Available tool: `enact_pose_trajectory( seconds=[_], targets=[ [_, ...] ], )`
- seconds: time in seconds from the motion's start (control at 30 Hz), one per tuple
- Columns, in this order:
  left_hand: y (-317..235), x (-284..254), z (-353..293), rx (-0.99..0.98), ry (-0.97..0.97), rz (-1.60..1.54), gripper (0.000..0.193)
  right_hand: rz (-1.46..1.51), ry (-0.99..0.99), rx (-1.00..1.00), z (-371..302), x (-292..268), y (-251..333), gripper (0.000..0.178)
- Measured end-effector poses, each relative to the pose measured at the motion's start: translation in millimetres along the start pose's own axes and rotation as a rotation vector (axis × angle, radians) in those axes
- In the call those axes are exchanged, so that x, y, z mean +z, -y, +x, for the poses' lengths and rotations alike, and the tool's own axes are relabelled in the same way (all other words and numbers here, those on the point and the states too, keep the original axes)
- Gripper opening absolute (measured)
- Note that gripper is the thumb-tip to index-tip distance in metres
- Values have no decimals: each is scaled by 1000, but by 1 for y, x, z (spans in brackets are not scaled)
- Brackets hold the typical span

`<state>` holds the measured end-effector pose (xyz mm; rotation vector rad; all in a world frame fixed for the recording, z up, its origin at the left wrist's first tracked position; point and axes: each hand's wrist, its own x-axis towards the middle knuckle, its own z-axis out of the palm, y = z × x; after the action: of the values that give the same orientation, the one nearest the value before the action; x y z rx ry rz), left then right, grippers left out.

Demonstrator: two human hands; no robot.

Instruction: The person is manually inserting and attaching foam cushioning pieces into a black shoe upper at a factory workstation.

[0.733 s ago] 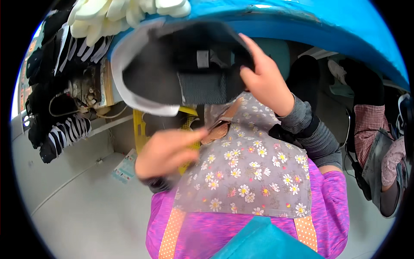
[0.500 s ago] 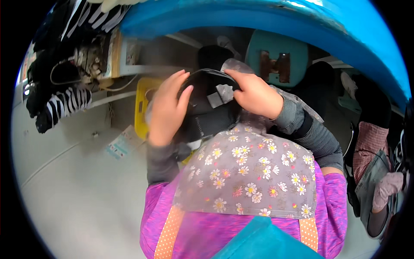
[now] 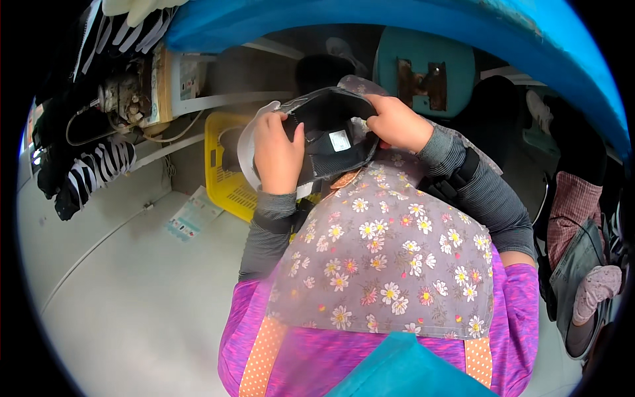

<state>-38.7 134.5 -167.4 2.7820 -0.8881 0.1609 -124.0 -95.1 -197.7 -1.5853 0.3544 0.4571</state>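
Over my lap I hold what looks like a dark cap (image 3: 325, 112), its black inside turned up toward me. A small white label (image 3: 340, 140) shows on the inside. My left hand (image 3: 281, 149) grips the left edge, thumb inside, beside a pale grey curved part (image 3: 247, 152) that looks like the brim. My right hand (image 3: 400, 124) pinches the far right rim between thumb and fingers. The rim is stretched between both hands. A floral grey apron (image 3: 390, 264) covers my lap just below.
A yellow plastic basket (image 3: 235, 195) stands behind my left hand. A printed sheet (image 3: 193, 215) lies on the floor. Blue covering (image 3: 317, 20) curves across the far side, above a turquoise stool (image 3: 423, 56). Dark and striped cloth (image 3: 99, 169) hangs at left. Another person's checked clothing (image 3: 574, 198) is at right.
The cap has opened wider and tilted, so more of its inside and the pale curved part show. My left hand has moved right and curled further around its edge.
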Motion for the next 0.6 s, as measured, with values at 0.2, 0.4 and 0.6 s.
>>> enact_pose_trajectory(
  seconds=[0.2,0.4,0.6],
  targets=[
    [-1,0,4,-201,249,73,27,17,-8,52,6,0,-4,45],
    [22,0,8,26,-185,174,28,26,-5,37,5,1,-6,43],
    [30,-8,2,-163,102,152,31,49,-18,47,6,2,-7,43]
  ],
)
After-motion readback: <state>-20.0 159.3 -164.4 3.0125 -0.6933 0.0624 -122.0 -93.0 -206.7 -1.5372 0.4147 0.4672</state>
